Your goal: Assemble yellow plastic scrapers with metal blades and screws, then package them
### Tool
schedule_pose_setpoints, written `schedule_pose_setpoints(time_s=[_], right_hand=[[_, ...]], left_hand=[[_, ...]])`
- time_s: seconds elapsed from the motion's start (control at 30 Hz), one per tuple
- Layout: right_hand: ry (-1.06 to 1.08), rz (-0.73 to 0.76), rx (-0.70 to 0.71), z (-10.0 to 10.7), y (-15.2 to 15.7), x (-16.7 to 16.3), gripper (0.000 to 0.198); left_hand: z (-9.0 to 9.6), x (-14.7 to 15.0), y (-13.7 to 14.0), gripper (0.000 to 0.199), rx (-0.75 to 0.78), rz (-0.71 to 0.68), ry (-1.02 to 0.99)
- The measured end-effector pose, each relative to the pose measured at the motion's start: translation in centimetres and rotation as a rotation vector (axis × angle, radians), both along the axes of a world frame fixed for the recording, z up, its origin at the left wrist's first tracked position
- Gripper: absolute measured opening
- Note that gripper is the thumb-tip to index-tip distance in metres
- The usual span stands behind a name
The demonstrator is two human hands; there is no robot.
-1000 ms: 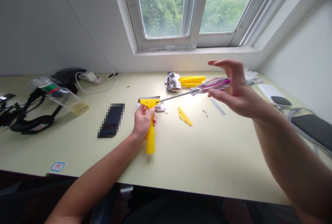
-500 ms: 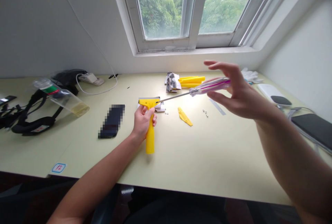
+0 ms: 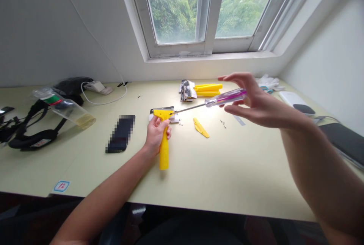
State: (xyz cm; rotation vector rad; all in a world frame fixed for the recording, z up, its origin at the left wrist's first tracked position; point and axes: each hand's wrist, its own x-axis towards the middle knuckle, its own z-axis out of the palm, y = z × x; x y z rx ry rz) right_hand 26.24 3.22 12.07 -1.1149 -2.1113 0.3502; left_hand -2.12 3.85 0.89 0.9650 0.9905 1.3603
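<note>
My left hand [image 3: 156, 136] is wrapped around the neck of a yellow scraper handle [image 3: 164, 156], its wide head up and its grip hanging toward me. A screwdriver [image 3: 224, 97] with a clear and purple handle slants across, its shaft tip at the right side of the scraper's head. The screwdriver's butt end rests in my right hand [image 3: 256, 103], the fingers loosely spread above and the thumb below. Whether the tip sits in a screw is too small to tell. On the table to the right lie a yellow cover plate [image 3: 201, 128] and several small screws [image 3: 223, 124].
A thin metal blade [image 3: 239, 120] lies beyond the screws, partly behind my right hand. Packaged yellow handles [image 3: 209, 89] lie near the window wall. A dark pixelated phone-shaped object [image 3: 121, 134] is on the left, with a plastic bottle [image 3: 68, 108] on a black strap [image 3: 31, 139] further left.
The right hand's fingers and thumb have shifted slightly around the screwdriver handle. The tip stays at the scraper's head, and the view has moved a little.
</note>
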Motion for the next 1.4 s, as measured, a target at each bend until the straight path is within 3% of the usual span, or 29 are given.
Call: schedule_pose_setpoints(time_s=[0.07, 0.2, 0.33, 0.43, 0.57, 0.77, 0.97, 1.07, 1.23, 1.4], right_hand=[[-0.047, 0.026, 0.015, 0.4, -0.2, -0.1, 0.043], [-0.011, -0.124, 0.097, 0.8, -0.5, -0.8, 0.025], [0.240, -0.020, 0.095, 0.9, -0.3, 0.0, 0.018], [0.379, -0.037, 0.068, 1.1, -0.1, 1.2, 0.015], [0.169, 0.157, -0.211, 0.3, 0.3, 0.2, 0.018], [-0.279, 0.253, -0.387, -3.3, 0.0, -5.1, 0.016], [-0.598, 0.288, -0.400, -6.6, -0.5, -7.4, 0.016], [-0.554, 0.228, -0.359, -7.4, 0.4, -7.9, 0.018], [-0.514, -0.026, -0.178, -9.4, 3.2, -9.5, 0.020], [-0.509, -0.049, -0.171, -11.6, 4.2, -11.2, 0.021]], left_hand=[[-0.2, -0.1, 0.1, 0.028, -0.014, -0.027, -0.013], [-0.4, 0.1, 0.0, 0.031, -0.060, -0.099, -0.014], [0.7, -0.2, 0.0, 0.028, -0.029, -0.081, -0.075], [2.1, -1.3, 0.4, 0.021, 0.006, -0.030, -0.226], [3.2, -2.5, 0.9, 0.018, 0.043, 0.049, -0.357], [2.7, -1.6, 0.1, 0.018, 0.034, -0.014, -0.311], [1.8, -0.9, -0.4, 0.042, 0.008, -0.079, -0.288], [1.6, -0.6, -0.5, 0.044, -0.007, -0.081, -0.280], [1.3, -0.1, -0.8, 0.036, -0.048, -0.142, -0.265], [1.2, 0.3, -1.1, 0.033, -0.057, -0.149, -0.212]])
